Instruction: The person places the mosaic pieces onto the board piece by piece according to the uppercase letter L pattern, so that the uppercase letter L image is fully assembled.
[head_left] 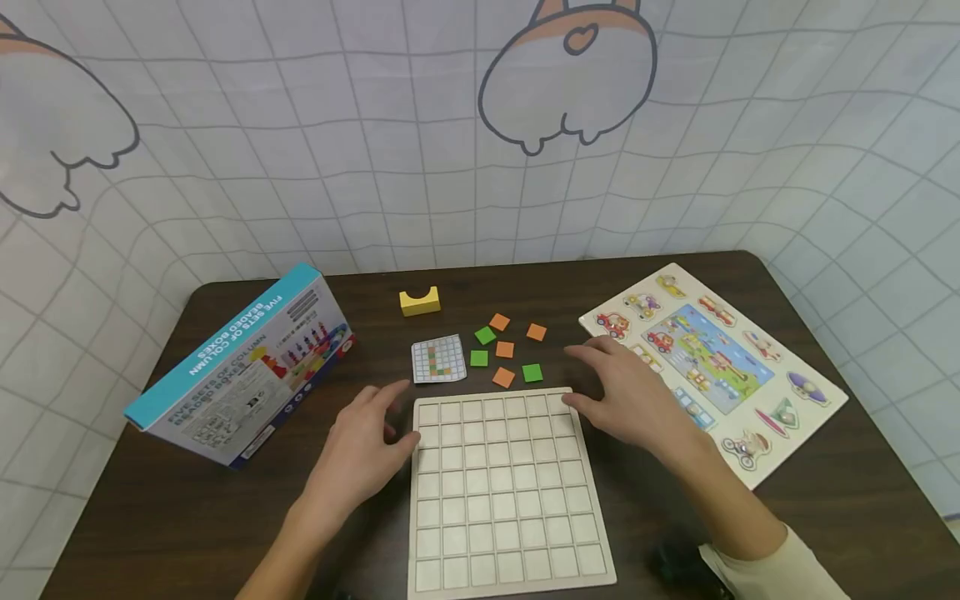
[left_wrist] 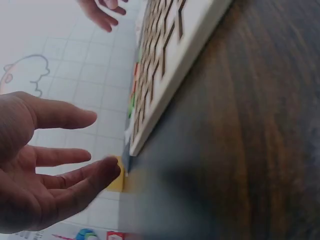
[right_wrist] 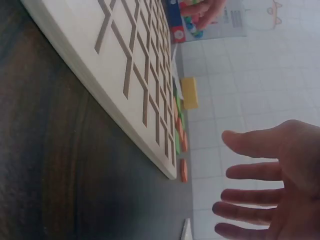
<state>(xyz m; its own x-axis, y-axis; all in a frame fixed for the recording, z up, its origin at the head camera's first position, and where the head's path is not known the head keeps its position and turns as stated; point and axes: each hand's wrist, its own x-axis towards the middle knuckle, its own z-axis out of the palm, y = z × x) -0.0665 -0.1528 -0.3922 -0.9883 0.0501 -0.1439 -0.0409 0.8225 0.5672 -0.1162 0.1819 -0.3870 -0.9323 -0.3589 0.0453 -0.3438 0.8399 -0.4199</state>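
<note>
A pale wooden grid board point(head_left: 502, 492) lies flat on the dark table, its square cells bare. My left hand point(head_left: 365, 442) hovers by the board's far left corner, fingers loosely bent and holding nothing. Over by the far right corner is my right hand point(head_left: 626, 396), its fingers spread and likewise holding nothing. Just beyond the board lie several small square tiles, among them an orange tile point(head_left: 503, 377) and a green tile point(head_left: 532, 372). A small pattern card point(head_left: 438, 359) with coloured squares on a grid rests left of the tiles, near my left fingertips.
A blue and white box point(head_left: 247, 367) lies at the left. Behind the card stands a yellow arch-shaped block point(head_left: 419, 302). On the right, a picture puzzle board point(head_left: 795, 433) lies partly under my right forearm. A grid-patterned curtain point(head_left: 450, 200) hangs behind the table.
</note>
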